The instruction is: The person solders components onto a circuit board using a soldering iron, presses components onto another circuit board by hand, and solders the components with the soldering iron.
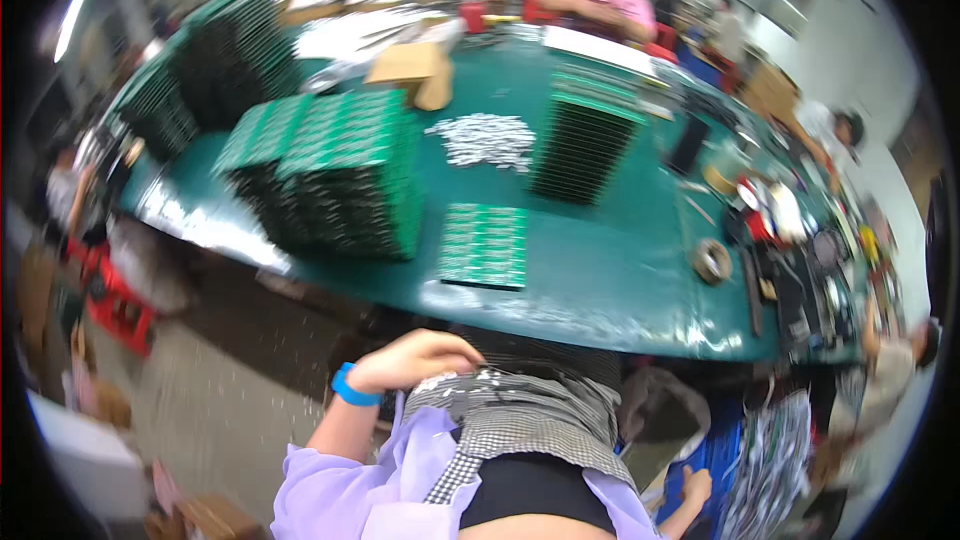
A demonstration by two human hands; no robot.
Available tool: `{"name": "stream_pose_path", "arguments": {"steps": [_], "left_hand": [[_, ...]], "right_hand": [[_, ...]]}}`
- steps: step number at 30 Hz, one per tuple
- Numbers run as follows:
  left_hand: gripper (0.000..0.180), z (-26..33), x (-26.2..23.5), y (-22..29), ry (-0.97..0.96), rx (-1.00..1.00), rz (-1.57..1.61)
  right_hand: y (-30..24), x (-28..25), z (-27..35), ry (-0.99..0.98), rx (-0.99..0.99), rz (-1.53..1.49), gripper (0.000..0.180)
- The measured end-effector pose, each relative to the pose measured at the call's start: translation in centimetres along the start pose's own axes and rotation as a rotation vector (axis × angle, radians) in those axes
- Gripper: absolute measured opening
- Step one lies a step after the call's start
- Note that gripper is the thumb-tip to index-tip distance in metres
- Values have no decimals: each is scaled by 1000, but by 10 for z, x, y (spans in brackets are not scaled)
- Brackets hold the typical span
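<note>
A green table [620, 280] bears green circuit boards [485, 245], dark green-edged board stacks [340, 180] and a white heap of parts [487, 138], while the left hand [415, 360] wears a blue wristband [352, 387] beside a lilac sleeve [350, 490] and black-and-white checked cloth [520, 420]

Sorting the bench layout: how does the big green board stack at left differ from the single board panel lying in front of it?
The big stack is piled many layers high; the single panel lies flat, one layer or close to it. The stack spreads wider across the green table; the panel is a small rectangle. The stack sits further left, the panel nearer the table's front edge. Both are green circuit boards with pale markings.
</note>
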State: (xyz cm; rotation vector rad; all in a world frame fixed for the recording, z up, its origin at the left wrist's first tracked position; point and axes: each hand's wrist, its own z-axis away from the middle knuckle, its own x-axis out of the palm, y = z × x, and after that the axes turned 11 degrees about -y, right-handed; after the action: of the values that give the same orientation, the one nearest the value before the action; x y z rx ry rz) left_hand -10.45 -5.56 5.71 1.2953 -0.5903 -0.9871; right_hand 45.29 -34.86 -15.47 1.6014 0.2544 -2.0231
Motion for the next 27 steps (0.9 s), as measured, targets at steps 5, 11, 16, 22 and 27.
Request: {"name": "stream_pose_path", "arguments": {"steps": [5, 11, 16, 22, 27], "left_hand": [[26, 137, -66, -115, 1185, 387, 548], [64, 168, -157, -158, 1646, 325, 332], [94, 122, -228, -183, 1545, 116, 438], [55, 82, -244, -201, 1874, 146, 86], [48, 63, -246, -186, 2229, 65, -134]], "right_hand": [[-247, -203, 96, -737, -1025, -1423, 36], [-509, -247, 176, -1547, -1059, -1231, 74], [-633, -226, 193, -1213, -720, -1322, 73], [-654, -200, 226, -1270, -1031, -1582, 45], [-660, -202, 231, -1400, -973, -1647, 36]]}}
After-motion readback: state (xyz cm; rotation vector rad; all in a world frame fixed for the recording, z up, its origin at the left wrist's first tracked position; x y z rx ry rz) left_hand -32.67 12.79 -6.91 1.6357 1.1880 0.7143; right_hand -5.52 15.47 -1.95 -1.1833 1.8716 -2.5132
